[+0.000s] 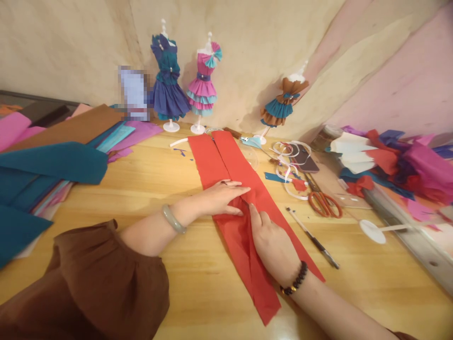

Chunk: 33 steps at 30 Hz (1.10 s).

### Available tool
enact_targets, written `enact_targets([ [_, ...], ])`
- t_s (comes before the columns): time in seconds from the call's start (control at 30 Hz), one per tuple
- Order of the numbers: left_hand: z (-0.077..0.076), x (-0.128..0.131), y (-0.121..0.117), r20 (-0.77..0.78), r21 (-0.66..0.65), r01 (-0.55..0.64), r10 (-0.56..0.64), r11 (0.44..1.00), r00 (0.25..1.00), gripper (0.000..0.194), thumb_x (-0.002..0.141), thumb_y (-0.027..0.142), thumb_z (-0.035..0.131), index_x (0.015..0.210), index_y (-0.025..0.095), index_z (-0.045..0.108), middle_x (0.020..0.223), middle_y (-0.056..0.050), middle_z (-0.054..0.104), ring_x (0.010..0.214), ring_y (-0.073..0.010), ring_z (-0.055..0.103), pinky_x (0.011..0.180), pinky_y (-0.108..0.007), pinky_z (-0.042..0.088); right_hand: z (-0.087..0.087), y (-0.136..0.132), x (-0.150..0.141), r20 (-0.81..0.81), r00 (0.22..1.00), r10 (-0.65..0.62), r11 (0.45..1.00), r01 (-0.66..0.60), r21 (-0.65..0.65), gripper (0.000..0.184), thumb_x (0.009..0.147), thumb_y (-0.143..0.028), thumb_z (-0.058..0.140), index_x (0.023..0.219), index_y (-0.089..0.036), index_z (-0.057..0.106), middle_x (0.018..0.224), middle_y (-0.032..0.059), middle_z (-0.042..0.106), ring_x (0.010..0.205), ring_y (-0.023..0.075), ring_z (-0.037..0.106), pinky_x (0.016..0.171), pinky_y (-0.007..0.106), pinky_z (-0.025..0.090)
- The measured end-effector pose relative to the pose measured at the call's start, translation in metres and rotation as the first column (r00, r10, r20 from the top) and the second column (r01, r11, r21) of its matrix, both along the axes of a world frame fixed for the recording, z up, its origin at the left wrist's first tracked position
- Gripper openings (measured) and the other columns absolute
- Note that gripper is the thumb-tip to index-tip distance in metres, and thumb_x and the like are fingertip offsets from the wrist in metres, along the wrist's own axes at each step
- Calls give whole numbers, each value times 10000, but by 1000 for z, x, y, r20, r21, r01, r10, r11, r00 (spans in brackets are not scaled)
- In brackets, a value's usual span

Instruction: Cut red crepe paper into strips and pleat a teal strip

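Observation:
A long strip of red crepe paper [226, 160] lies lengthwise on the wooden table [148, 189], folded along its middle. My left hand [221, 197] lies flat across it, fingers stretched out and pressing the paper down. My right hand [271, 238] rests on the strip just below, its fingers drawn together and pinching a fold of the red paper right beside the left fingertips. A jade bangle sits on my left wrist and a dark bead bracelet on my right.
Orange-handled scissors [323, 203] and a thin pen [313, 238] lie right of the strip. Three small mannequins in paper dresses [169, 78] stand at the wall. Stacked coloured paper sheets [53, 163] fill the left, crumpled paper scraps [396, 160] the right, with white ribbon [292, 153] between.

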<state>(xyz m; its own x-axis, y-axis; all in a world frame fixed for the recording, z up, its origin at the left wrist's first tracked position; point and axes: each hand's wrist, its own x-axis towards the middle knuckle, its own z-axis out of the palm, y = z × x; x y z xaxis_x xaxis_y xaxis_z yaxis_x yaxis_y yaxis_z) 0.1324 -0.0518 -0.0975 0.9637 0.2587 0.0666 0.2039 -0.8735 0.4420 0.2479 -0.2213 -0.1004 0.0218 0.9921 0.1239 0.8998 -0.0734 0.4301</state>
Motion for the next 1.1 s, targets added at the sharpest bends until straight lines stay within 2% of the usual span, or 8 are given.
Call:
enact_targets([
  [0.37, -5, 0, 1, 44, -12, 10, -10, 1000, 999, 689, 851, 492, 594, 1432, 191, 380, 1481, -152, 391, 1365, -278, 352, 1100, -400, 281, 2, 9, -2, 18, 1000, -24, 1000, 24, -3, 483, 845, -22, 421, 1326, -47, 449, 835, 90, 601, 574, 134, 593, 461, 207, 462],
  [0.67, -4, 1, 1, 30, -54, 10, -8, 999, 1000, 767, 841, 419, 635, 1473, 180, 273, 1502, -139, 363, 1384, -249, 333, 1124, -384, 250, 3, 8, -3, -10, 1000, -16, 999, 16, -29, 493, 836, -13, 456, 1328, -16, 445, 833, 92, 602, 609, 161, 622, 486, 238, 484],
  [0.83, 1, -1, 1, 34, -72, 11, -9, 997, 999, 740, 843, 443, 628, 1464, 199, 307, 1501, -119, 372, 1386, -246, 330, 1122, -369, 256, 3, 8, -3, -50, 998, -28, 998, 25, -51, 486, 841, -10, 450, 1327, -28, 444, 846, 96, 605, 616, 159, 622, 497, 239, 486],
  [0.93, 3, -3, 4, 113, -94, -8, 19, 996, 993, 620, 890, 435, 560, 1437, 215, 369, 1471, -88, 426, 1375, -222, 343, 1101, -342, 300, 5, 8, -1, -74, 997, -38, 997, 33, -70, 504, 839, 3, 440, 1342, -25, 428, 856, 96, 608, 600, 151, 617, 498, 241, 493],
  [1.03, 4, -4, 9, 173, -50, -51, 59, 997, 983, 501, 913, 339, 535, 1389, 207, 447, 1402, -78, 509, 1329, -207, 395, 1072, -335, 337, 5, 4, 2, -98, 995, -29, 995, 20, -97, 527, 824, 29, 440, 1348, -14, 422, 859, 96, 610, 576, 143, 611, 485, 239, 491],
  [1.1, 5, -4, 9, 155, 18, -41, 37, 999, 987, 455, 907, 320, 550, 1343, 196, 504, 1340, -78, 567, 1263, -214, 455, 1037, -339, 364, 5, 0, 5, -109, 994, -15, 995, 5, -97, 537, 815, 47, 433, 1348, -15, 422, 868, 98, 613, 568, 138, 609, 484, 234, 491],
])
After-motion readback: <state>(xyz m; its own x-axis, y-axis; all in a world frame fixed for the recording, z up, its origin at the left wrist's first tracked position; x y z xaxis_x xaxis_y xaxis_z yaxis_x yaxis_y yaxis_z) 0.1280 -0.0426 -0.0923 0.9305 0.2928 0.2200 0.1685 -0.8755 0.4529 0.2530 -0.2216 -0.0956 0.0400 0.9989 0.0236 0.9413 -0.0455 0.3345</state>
